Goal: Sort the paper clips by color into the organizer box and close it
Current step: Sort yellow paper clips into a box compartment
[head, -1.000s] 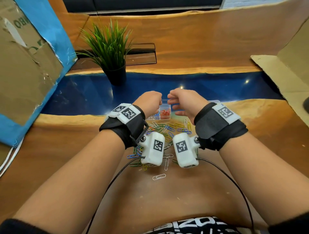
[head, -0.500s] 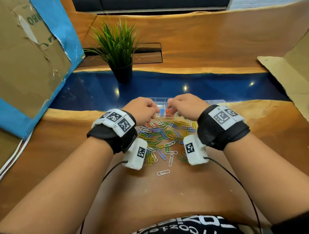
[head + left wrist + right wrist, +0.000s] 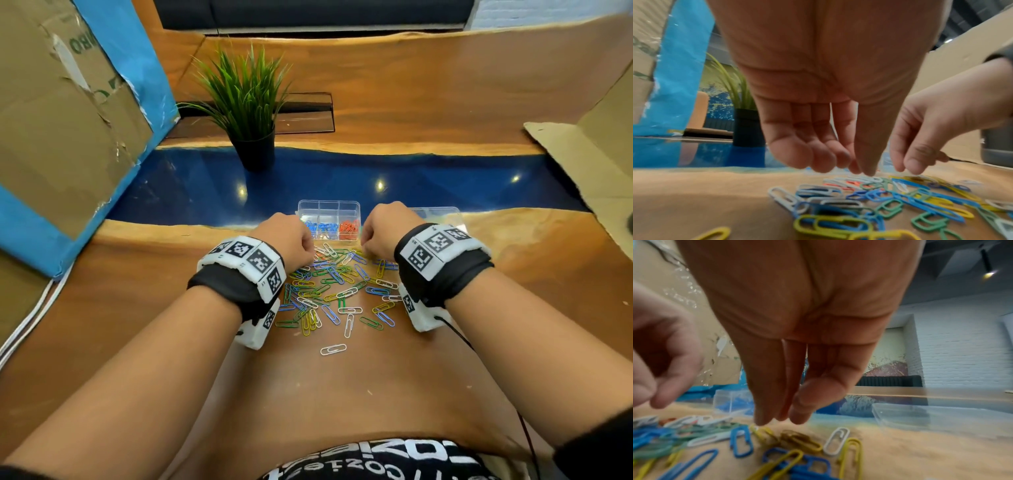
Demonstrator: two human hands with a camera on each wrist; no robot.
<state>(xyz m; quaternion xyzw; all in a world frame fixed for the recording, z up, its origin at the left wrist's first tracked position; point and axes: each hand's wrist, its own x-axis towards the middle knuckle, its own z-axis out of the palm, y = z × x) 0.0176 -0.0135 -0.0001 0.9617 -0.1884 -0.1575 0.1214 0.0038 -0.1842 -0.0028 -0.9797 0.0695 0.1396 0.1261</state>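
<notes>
A pile of paper clips [image 3: 335, 291] in blue, green, yellow and white lies on the wooden table. Behind it stands the clear organizer box [image 3: 329, 204], uncovered, with blue clips [image 3: 318, 228] and red clips [image 3: 349, 226] in two front compartments. Its clear lid [image 3: 442, 214] lies to the right. My left hand [image 3: 291, 240] hangs over the pile's far left edge, its fingers [image 3: 859, 170] pointing down just above white clips. My right hand [image 3: 378, 233] is at the far right edge; its fingertips [image 3: 777, 418] touch a yellow clip [image 3: 764, 433]. Neither hand visibly holds a clip.
One white clip [image 3: 333, 349] lies apart, nearer to me. A potted plant [image 3: 250, 102] stands behind the box on the blue strip. A blue-edged cardboard box [image 3: 68, 120] is at the left, with cables [image 3: 30, 325] below it, and cardboard [image 3: 589, 154] at the right.
Both hands have come down from above the organizer box to the far edge of the pile and moved apart. The head view has shifted, so more of the pile shows.
</notes>
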